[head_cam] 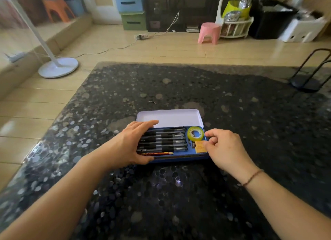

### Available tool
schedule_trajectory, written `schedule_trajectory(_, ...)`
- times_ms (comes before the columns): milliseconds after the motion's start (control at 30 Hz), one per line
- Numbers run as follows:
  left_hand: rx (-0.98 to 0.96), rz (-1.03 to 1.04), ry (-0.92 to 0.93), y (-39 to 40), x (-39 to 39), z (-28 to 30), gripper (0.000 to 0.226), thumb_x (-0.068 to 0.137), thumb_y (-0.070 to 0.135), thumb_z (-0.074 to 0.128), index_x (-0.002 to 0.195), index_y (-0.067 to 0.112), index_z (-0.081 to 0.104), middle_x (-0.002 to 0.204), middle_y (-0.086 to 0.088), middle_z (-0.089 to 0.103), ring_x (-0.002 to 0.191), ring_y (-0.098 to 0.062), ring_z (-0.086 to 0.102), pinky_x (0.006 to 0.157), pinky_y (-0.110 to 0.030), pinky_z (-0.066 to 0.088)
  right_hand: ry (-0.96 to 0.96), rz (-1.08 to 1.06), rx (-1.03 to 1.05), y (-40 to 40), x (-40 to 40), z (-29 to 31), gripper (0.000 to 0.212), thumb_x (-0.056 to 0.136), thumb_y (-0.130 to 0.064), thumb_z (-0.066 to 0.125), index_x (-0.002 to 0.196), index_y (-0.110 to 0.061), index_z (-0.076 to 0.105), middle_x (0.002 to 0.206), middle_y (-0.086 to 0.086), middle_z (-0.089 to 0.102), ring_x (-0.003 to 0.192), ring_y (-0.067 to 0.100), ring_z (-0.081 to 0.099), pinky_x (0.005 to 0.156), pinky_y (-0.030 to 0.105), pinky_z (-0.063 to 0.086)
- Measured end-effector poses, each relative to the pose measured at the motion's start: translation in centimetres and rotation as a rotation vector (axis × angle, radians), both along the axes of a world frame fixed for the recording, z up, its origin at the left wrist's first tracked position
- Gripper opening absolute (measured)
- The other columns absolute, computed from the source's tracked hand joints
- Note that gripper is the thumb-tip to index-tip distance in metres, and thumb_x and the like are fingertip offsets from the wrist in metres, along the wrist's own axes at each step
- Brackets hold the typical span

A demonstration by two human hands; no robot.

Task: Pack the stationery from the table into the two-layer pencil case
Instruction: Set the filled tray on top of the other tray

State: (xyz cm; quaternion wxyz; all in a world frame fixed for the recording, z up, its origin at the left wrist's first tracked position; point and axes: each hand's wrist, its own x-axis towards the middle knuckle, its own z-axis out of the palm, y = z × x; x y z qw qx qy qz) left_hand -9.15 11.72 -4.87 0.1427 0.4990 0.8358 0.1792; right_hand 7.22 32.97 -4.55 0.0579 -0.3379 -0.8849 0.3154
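Orange erasers point(200, 147) pinched in my right hand point(226, 146) fingers need nudging flat under the tape roll point(195, 133), while my left hand point(133, 143) lies open, steadying the pencil case point(179, 158) mid-worktop point(179, 195), pens point(163, 141) already in.

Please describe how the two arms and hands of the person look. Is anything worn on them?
Both forearms are bare, with no sleeves in view. The right hand has a thin reddish-brown cord bracelet on its wrist. The left hand and its wrist carry nothing. No rings or gloves show on the fingers.
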Motion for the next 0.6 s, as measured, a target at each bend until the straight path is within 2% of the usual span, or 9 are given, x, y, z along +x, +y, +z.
schedule_trajectory(100,0.008,-0.006,-0.029,0.0,0.5,-0.4,0.098,0.071,0.044,0.080,0.148,0.039,0.018,0.131,0.021,0.033,0.118,0.007,0.027,0.103,-0.015,0.024,-0.007,0.003,-0.007,0.3,0.7,-0.2,0.022,0.090,-0.016,0.061,0.112,-0.018,0.064,0.069,-0.014,0.061,0.066,-0.001,0.058,0.064,0.012,0.044)
schedule_trajectory(167,0.017,-0.011,-0.047,0.1,0.6,-0.6,0.097,0.072,0.047,0.079,0.147,0.041,0.018,0.137,0.019,0.035,0.121,0.006,0.029,0.105,-0.016,0.025,0.005,0.001,0.000,0.5,1.0,-0.4,0.026,0.090,-0.015,0.060,0.116,-0.018,0.062,0.066,-0.011,0.063,0.067,-0.001,0.058,0.066,0.012,0.043)
schedule_trajectory(300,-0.011,-0.007,-0.063,0.1,0.3,-0.6,0.095,0.073,0.053,0.076,0.147,0.045,0.016,0.142,0.017,0.033,0.121,0.008,0.026,0.107,-0.019,0.024,0.039,0.010,0.000,0.6,1.0,-0.9,0.028,0.091,-0.013,0.058,0.119,-0.020,0.059,0.064,-0.009,0.062,0.064,0.000,0.056,0.058,0.007,0.037)
schedule_trajectory(367,-0.025,-0.008,-0.064,0.1,0.3,-0.5,0.097,0.072,0.055,0.076,0.147,0.045,0.015,0.145,0.017,0.032,0.122,0.008,0.026,0.108,-0.020,0.024,0.056,0.020,-0.005,0.5,1.0,-1.2,0.027,0.091,-0.014,0.058,0.117,-0.020,0.058,0.066,-0.007,0.063,0.065,0.002,0.058,0.056,0.008,0.038)
schedule_trajectory(467,-0.056,0.025,-0.077,0.2,0.4,-0.5,0.101,0.070,0.055,0.077,0.148,0.045,0.014,0.149,0.015,0.033,0.130,-0.001,0.030,0.111,-0.027,0.026,0.088,0.022,-0.015,0.3,1.1,-1.6,0.022,0.088,-0.023,0.063,0.109,-0.024,0.055,0.063,-0.003,0.062,0.061,0.008,0.060,0.053,0.012,0.038)
schedule_trajectory(600,-0.099,0.046,-0.056,0.2,0.6,-0.3,0.101,0.071,0.054,0.076,0.150,0.040,0.015,0.151,0.013,0.034,0.134,-0.009,0.033,0.110,-0.026,0.026,0.111,0.008,0.017,-0.1,1.1,-2.3,0.023,0.085,-0.033,0.067,0.100,-0.026,0.052,0.065,-0.008,0.056,0.059,0.008,0.056,0.054,0.019,0.044)
